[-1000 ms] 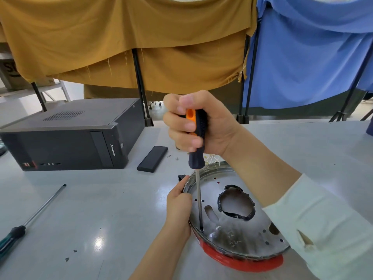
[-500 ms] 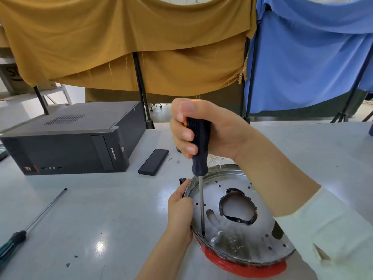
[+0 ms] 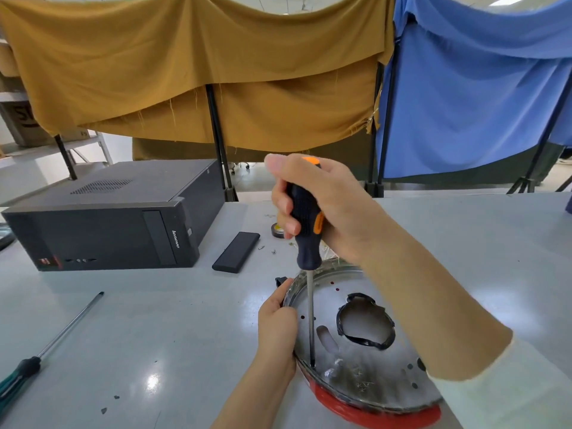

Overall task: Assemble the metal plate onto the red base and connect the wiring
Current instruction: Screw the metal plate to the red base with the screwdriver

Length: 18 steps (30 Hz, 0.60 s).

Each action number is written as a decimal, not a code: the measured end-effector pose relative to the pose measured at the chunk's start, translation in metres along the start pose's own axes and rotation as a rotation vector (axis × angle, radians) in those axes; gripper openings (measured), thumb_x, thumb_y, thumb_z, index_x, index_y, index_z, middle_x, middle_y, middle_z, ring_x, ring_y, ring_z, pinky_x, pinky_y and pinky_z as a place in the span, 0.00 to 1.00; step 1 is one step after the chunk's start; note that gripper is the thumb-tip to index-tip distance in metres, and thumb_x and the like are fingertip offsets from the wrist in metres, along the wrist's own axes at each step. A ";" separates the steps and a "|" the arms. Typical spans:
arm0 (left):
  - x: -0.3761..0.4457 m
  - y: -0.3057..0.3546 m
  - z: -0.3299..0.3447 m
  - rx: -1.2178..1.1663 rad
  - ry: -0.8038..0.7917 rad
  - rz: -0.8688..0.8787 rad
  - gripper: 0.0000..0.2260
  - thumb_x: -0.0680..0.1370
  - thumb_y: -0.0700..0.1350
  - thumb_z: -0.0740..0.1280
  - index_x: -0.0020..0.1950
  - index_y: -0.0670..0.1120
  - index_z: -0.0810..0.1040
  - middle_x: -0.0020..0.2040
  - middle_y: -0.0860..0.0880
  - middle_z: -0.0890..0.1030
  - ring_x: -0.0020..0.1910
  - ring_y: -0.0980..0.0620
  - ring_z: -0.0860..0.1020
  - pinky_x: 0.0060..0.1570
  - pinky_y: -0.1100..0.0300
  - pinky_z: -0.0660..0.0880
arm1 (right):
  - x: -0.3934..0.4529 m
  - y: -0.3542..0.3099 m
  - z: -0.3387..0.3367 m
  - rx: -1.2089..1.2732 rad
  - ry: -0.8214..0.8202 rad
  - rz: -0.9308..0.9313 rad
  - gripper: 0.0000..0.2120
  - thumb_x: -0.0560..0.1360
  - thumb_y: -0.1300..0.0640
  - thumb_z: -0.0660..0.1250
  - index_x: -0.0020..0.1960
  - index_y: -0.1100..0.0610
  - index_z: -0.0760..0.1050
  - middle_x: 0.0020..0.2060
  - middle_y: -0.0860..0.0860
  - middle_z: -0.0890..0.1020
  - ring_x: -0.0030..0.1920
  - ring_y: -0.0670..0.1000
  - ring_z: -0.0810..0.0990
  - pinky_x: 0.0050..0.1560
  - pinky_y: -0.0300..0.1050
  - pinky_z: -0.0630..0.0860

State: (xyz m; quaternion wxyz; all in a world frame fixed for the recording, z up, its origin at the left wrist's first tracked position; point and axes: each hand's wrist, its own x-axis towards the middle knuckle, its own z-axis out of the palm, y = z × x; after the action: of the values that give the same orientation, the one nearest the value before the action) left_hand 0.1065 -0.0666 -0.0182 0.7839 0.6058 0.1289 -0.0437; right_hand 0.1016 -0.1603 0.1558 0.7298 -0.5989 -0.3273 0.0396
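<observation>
Right hand [image 3: 322, 205] wrapped round screwdriver [image 3: 305, 230], upright, tip planted near the left rim of the metal plate [image 3: 356, 366]. Left hand [image 3: 277, 329] gripping that rim. Plate seated on the red base [image 3: 371, 413], at the near right of the tabletop [image 3: 154, 320]. Wiring not discernible.

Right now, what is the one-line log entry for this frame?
step: screwing plate down | right hand: grips screwdriver, tip at metal plate rim | left hand: holds plate edge | red base: under plate
</observation>
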 end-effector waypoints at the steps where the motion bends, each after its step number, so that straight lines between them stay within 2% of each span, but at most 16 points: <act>1: 0.000 0.000 0.000 -0.002 -0.004 0.004 0.29 0.71 0.26 0.52 0.62 0.46 0.80 0.49 0.42 0.85 0.41 0.41 0.81 0.43 0.46 0.80 | 0.002 -0.004 -0.006 0.049 -0.193 0.066 0.13 0.76 0.53 0.64 0.35 0.55 0.72 0.27 0.49 0.75 0.25 0.49 0.73 0.31 0.42 0.74; 3: -0.001 0.000 0.001 -0.012 -0.013 0.015 0.29 0.70 0.25 0.52 0.60 0.47 0.81 0.46 0.42 0.86 0.41 0.41 0.83 0.44 0.45 0.80 | 0.005 -0.009 -0.011 0.177 -0.492 0.122 0.11 0.74 0.52 0.65 0.36 0.56 0.73 0.28 0.49 0.75 0.26 0.49 0.75 0.34 0.42 0.75; 5: -0.001 0.000 0.001 -0.020 -0.009 0.018 0.30 0.69 0.25 0.52 0.60 0.47 0.81 0.47 0.43 0.86 0.41 0.41 0.83 0.42 0.48 0.80 | 0.006 -0.008 -0.007 0.252 -0.548 0.148 0.10 0.74 0.56 0.62 0.34 0.55 0.72 0.26 0.48 0.74 0.22 0.47 0.73 0.29 0.40 0.73; 7: 0.000 -0.001 0.000 -0.027 0.013 0.009 0.29 0.70 0.25 0.52 0.62 0.46 0.80 0.49 0.43 0.85 0.40 0.41 0.81 0.43 0.46 0.80 | 0.007 -0.004 -0.001 0.248 -0.405 0.176 0.13 0.75 0.56 0.58 0.32 0.54 0.70 0.23 0.47 0.70 0.19 0.44 0.67 0.24 0.37 0.68; 9: 0.001 -0.002 0.000 -0.032 0.023 -0.001 0.29 0.71 0.26 0.52 0.63 0.46 0.79 0.48 0.43 0.85 0.37 0.43 0.80 0.37 0.50 0.79 | 0.006 0.003 0.006 0.157 -0.125 0.115 0.15 0.77 0.55 0.59 0.31 0.54 0.68 0.22 0.47 0.69 0.18 0.45 0.63 0.23 0.36 0.64; 12: 0.000 0.000 0.001 -0.019 0.025 -0.013 0.31 0.70 0.26 0.51 0.63 0.49 0.80 0.53 0.42 0.84 0.39 0.42 0.80 0.36 0.54 0.77 | 0.000 0.011 0.015 -0.011 0.316 -0.093 0.18 0.79 0.59 0.61 0.30 0.54 0.69 0.22 0.49 0.71 0.18 0.46 0.66 0.21 0.36 0.64; 14: -0.002 0.000 0.002 -0.012 0.023 -0.005 0.32 0.70 0.26 0.50 0.63 0.49 0.79 0.54 0.43 0.84 0.41 0.40 0.81 0.39 0.53 0.78 | -0.002 0.012 0.015 -0.085 0.411 -0.152 0.17 0.79 0.59 0.62 0.31 0.55 0.69 0.23 0.50 0.73 0.19 0.47 0.68 0.21 0.35 0.66; 16: -0.003 0.001 0.002 -0.002 0.021 -0.002 0.31 0.70 0.26 0.51 0.64 0.49 0.79 0.56 0.42 0.83 0.40 0.41 0.80 0.40 0.52 0.78 | -0.001 0.008 0.009 -0.066 0.259 -0.116 0.17 0.80 0.58 0.62 0.32 0.57 0.69 0.24 0.50 0.74 0.20 0.47 0.70 0.24 0.35 0.69; 18: -0.003 0.002 0.001 0.001 0.022 0.006 0.28 0.72 0.27 0.53 0.64 0.47 0.79 0.57 0.40 0.82 0.40 0.41 0.81 0.40 0.52 0.81 | 0.004 0.003 -0.001 -0.038 -0.030 -0.002 0.14 0.78 0.56 0.64 0.34 0.57 0.70 0.26 0.49 0.74 0.22 0.48 0.72 0.28 0.38 0.72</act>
State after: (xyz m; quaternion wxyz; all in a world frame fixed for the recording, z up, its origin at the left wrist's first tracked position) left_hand 0.1046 -0.0676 -0.0156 0.7822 0.6071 0.1356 -0.0345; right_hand 0.1063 -0.1584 0.1545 0.7135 -0.6115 -0.3395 0.0416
